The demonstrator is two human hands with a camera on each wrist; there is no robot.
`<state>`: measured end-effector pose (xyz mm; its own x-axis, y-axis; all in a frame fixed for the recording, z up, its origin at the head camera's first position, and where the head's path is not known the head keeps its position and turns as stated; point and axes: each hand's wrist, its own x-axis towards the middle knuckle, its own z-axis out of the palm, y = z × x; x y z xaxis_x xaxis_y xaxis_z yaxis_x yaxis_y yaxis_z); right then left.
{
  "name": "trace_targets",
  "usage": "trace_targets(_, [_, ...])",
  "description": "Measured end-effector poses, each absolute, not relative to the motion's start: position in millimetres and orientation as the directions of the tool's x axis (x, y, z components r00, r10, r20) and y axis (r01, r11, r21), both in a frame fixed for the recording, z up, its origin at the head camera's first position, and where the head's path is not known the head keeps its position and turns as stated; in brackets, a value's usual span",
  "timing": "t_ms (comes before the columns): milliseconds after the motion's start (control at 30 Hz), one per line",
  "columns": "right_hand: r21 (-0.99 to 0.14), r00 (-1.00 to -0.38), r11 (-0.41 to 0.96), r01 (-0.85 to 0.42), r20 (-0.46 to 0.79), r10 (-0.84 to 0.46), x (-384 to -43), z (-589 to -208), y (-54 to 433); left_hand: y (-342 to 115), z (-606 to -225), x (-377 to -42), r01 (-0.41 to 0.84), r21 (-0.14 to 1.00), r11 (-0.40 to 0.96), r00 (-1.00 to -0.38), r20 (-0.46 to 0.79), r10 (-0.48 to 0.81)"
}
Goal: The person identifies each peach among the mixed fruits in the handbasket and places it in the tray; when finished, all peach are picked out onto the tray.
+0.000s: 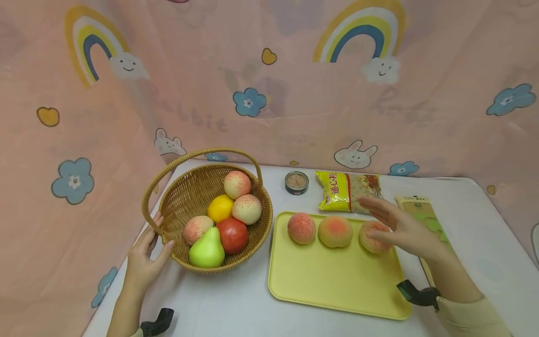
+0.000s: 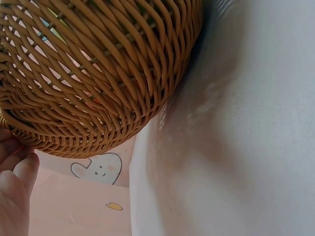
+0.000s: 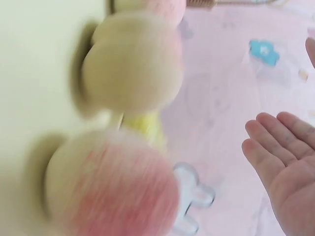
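At the left stands a brown wicker basket [image 1: 168, 220] with a tall arched handle. My left hand [image 1: 143, 262] grips its left rim beside the handle's base, thumb on the near side; the left wrist view shows fingers at the rim of the woven wall [image 2: 113, 83]. Inside lie a green pear [image 1: 207, 250], a red fruit [image 1: 233, 235], a yellow fruit [image 1: 221, 208] and several pale, pink-speckled peaches [image 1: 246, 209]. My right hand [image 1: 410, 235], fingers extended and holding nothing, hovers by the rightmost peach [image 1: 372, 238] on a yellow tray [image 1: 337, 281]. Beside it sit a middle peach [image 1: 335, 231] and a left peach [image 1: 301, 228].
Behind the tray lie a small round tin [image 1: 296, 182] and a yellow-and-clear food packet [image 1: 337, 192]. A long green-and-beige package [image 1: 425, 215] lies right of the tray, partly behind my right arm. A pink patterned curtain [image 1: 286, 131] borders the white table [image 1: 227, 299].
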<state>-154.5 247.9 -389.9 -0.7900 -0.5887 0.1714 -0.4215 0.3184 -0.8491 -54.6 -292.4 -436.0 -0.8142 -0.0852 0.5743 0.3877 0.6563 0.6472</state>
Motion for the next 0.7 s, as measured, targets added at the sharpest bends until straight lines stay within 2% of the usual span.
trace_targets(200, [-0.853,-0.740,0.232,-0.467,0.233,-0.631,-154,-374,208,-293,-436,-54,0.391,0.638,0.664,-0.812,0.579,-0.079])
trace_targets(400, [-0.879,-0.728,0.258,-0.401,0.135,-0.672,-155,-357,159,-294,-437,-54,0.390,0.645,0.657,-0.815,0.574,-0.079])
trace_targets(633, [-0.852,-0.618,0.200,-0.484,0.171,-0.768,-171,-339,96,-293,-436,-56,0.398,0.654,0.644,-0.816,0.573,-0.077])
trace_targets(700, [-0.847,-0.607,0.208,-0.490,0.160,-0.779,-177,-335,78,-293,-436,-56,0.405,0.651,0.642,-0.812,0.579,-0.075])
